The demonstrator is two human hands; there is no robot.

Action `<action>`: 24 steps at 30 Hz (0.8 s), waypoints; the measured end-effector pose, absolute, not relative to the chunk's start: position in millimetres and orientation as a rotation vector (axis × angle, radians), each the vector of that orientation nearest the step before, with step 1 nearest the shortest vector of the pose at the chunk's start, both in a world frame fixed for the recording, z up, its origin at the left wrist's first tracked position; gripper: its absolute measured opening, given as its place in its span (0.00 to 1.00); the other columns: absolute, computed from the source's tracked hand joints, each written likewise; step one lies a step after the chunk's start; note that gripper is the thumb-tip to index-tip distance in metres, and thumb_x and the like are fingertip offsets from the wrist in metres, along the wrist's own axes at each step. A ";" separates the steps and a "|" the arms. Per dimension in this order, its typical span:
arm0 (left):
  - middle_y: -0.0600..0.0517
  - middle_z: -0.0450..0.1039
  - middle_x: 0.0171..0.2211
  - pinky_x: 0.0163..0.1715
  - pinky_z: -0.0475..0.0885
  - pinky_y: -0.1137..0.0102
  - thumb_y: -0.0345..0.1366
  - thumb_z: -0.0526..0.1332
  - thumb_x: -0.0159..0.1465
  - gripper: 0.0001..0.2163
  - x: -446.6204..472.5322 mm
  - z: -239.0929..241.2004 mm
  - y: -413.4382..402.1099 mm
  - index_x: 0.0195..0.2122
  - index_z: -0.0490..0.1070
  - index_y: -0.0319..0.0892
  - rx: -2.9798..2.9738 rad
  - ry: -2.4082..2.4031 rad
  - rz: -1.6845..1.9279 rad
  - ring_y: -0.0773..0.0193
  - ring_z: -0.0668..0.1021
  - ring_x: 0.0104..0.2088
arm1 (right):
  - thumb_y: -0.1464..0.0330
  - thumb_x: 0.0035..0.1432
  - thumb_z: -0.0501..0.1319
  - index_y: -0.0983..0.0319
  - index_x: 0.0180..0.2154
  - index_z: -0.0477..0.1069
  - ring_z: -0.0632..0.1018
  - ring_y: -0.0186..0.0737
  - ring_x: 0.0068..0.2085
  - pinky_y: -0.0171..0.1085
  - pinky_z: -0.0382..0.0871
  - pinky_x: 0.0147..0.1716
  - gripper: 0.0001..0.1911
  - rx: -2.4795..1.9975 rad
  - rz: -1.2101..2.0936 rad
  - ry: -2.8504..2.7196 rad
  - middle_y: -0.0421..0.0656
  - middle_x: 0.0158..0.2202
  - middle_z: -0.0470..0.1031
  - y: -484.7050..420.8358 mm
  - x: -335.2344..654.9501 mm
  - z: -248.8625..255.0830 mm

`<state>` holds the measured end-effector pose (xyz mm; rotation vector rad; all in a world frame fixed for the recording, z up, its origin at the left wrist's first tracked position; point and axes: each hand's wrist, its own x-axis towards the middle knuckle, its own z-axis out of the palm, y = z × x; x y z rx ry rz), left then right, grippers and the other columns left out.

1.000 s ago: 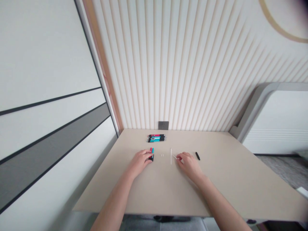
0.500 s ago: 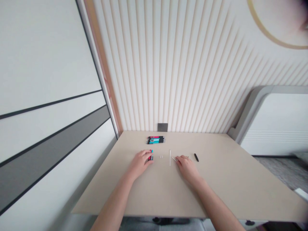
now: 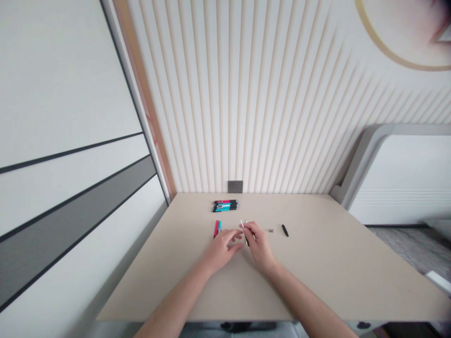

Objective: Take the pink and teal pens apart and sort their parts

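Note:
My left hand (image 3: 222,248) and my right hand (image 3: 258,243) meet above the middle of the beige table (image 3: 317,272). The right hand's fingers pinch a thin white pen refill (image 3: 242,224) and a short dark pen part. My left hand's fingers are curled and pinched close to it; what they hold is too small to make out. Just left of the hands lie a red and a teal pen piece (image 3: 216,228) side by side. A small black cap (image 3: 284,230) and a tiny grey part (image 3: 271,230) lie to the right.
A bundle of several black, teal and pink pens (image 3: 225,205) lies near the back wall below a grey wall socket (image 3: 235,186). A white cabinet (image 3: 405,178) stands at the right beyond the table.
Both hands have come together at the table's middle. My right hand has lifted the white refill off the table. My left hand has left the red and teal pieces.

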<state>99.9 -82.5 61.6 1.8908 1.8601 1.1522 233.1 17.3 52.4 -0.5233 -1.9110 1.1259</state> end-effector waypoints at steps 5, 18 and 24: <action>0.53 0.75 0.31 0.36 0.72 0.69 0.34 0.61 0.62 0.09 105.1 56.5 -77.2 0.44 0.68 0.42 1.704 1.878 1.207 0.64 0.76 0.32 | 0.62 0.65 0.52 0.60 0.39 0.74 0.75 0.40 0.37 0.37 0.69 0.39 0.13 -0.474 1.149 -1.965 0.45 0.36 0.74 6.8 227.5 54.2; 0.50 0.74 0.37 0.41 0.71 0.68 0.30 0.57 0.63 0.13 103.6 55.1 -80.8 0.49 0.70 0.43 1.883 1.844 1.138 0.65 0.75 0.33 | 0.57 0.61 0.58 0.61 0.38 0.72 0.75 0.40 0.35 0.38 0.69 0.37 0.13 -0.580 1.139 -1.754 0.44 0.34 0.77 30.3 248.0 59.2; 0.51 0.75 0.38 0.42 0.71 0.68 0.29 0.57 0.63 0.15 102.4 57.1 -82.5 0.51 0.69 0.45 1.925 1.843 1.087 0.65 0.76 0.35 | 0.57 0.60 0.59 0.61 0.38 0.71 0.73 0.39 0.33 0.38 0.68 0.35 0.13 -0.587 1.158 -1.646 0.44 0.35 0.75 33.1 250.7 64.5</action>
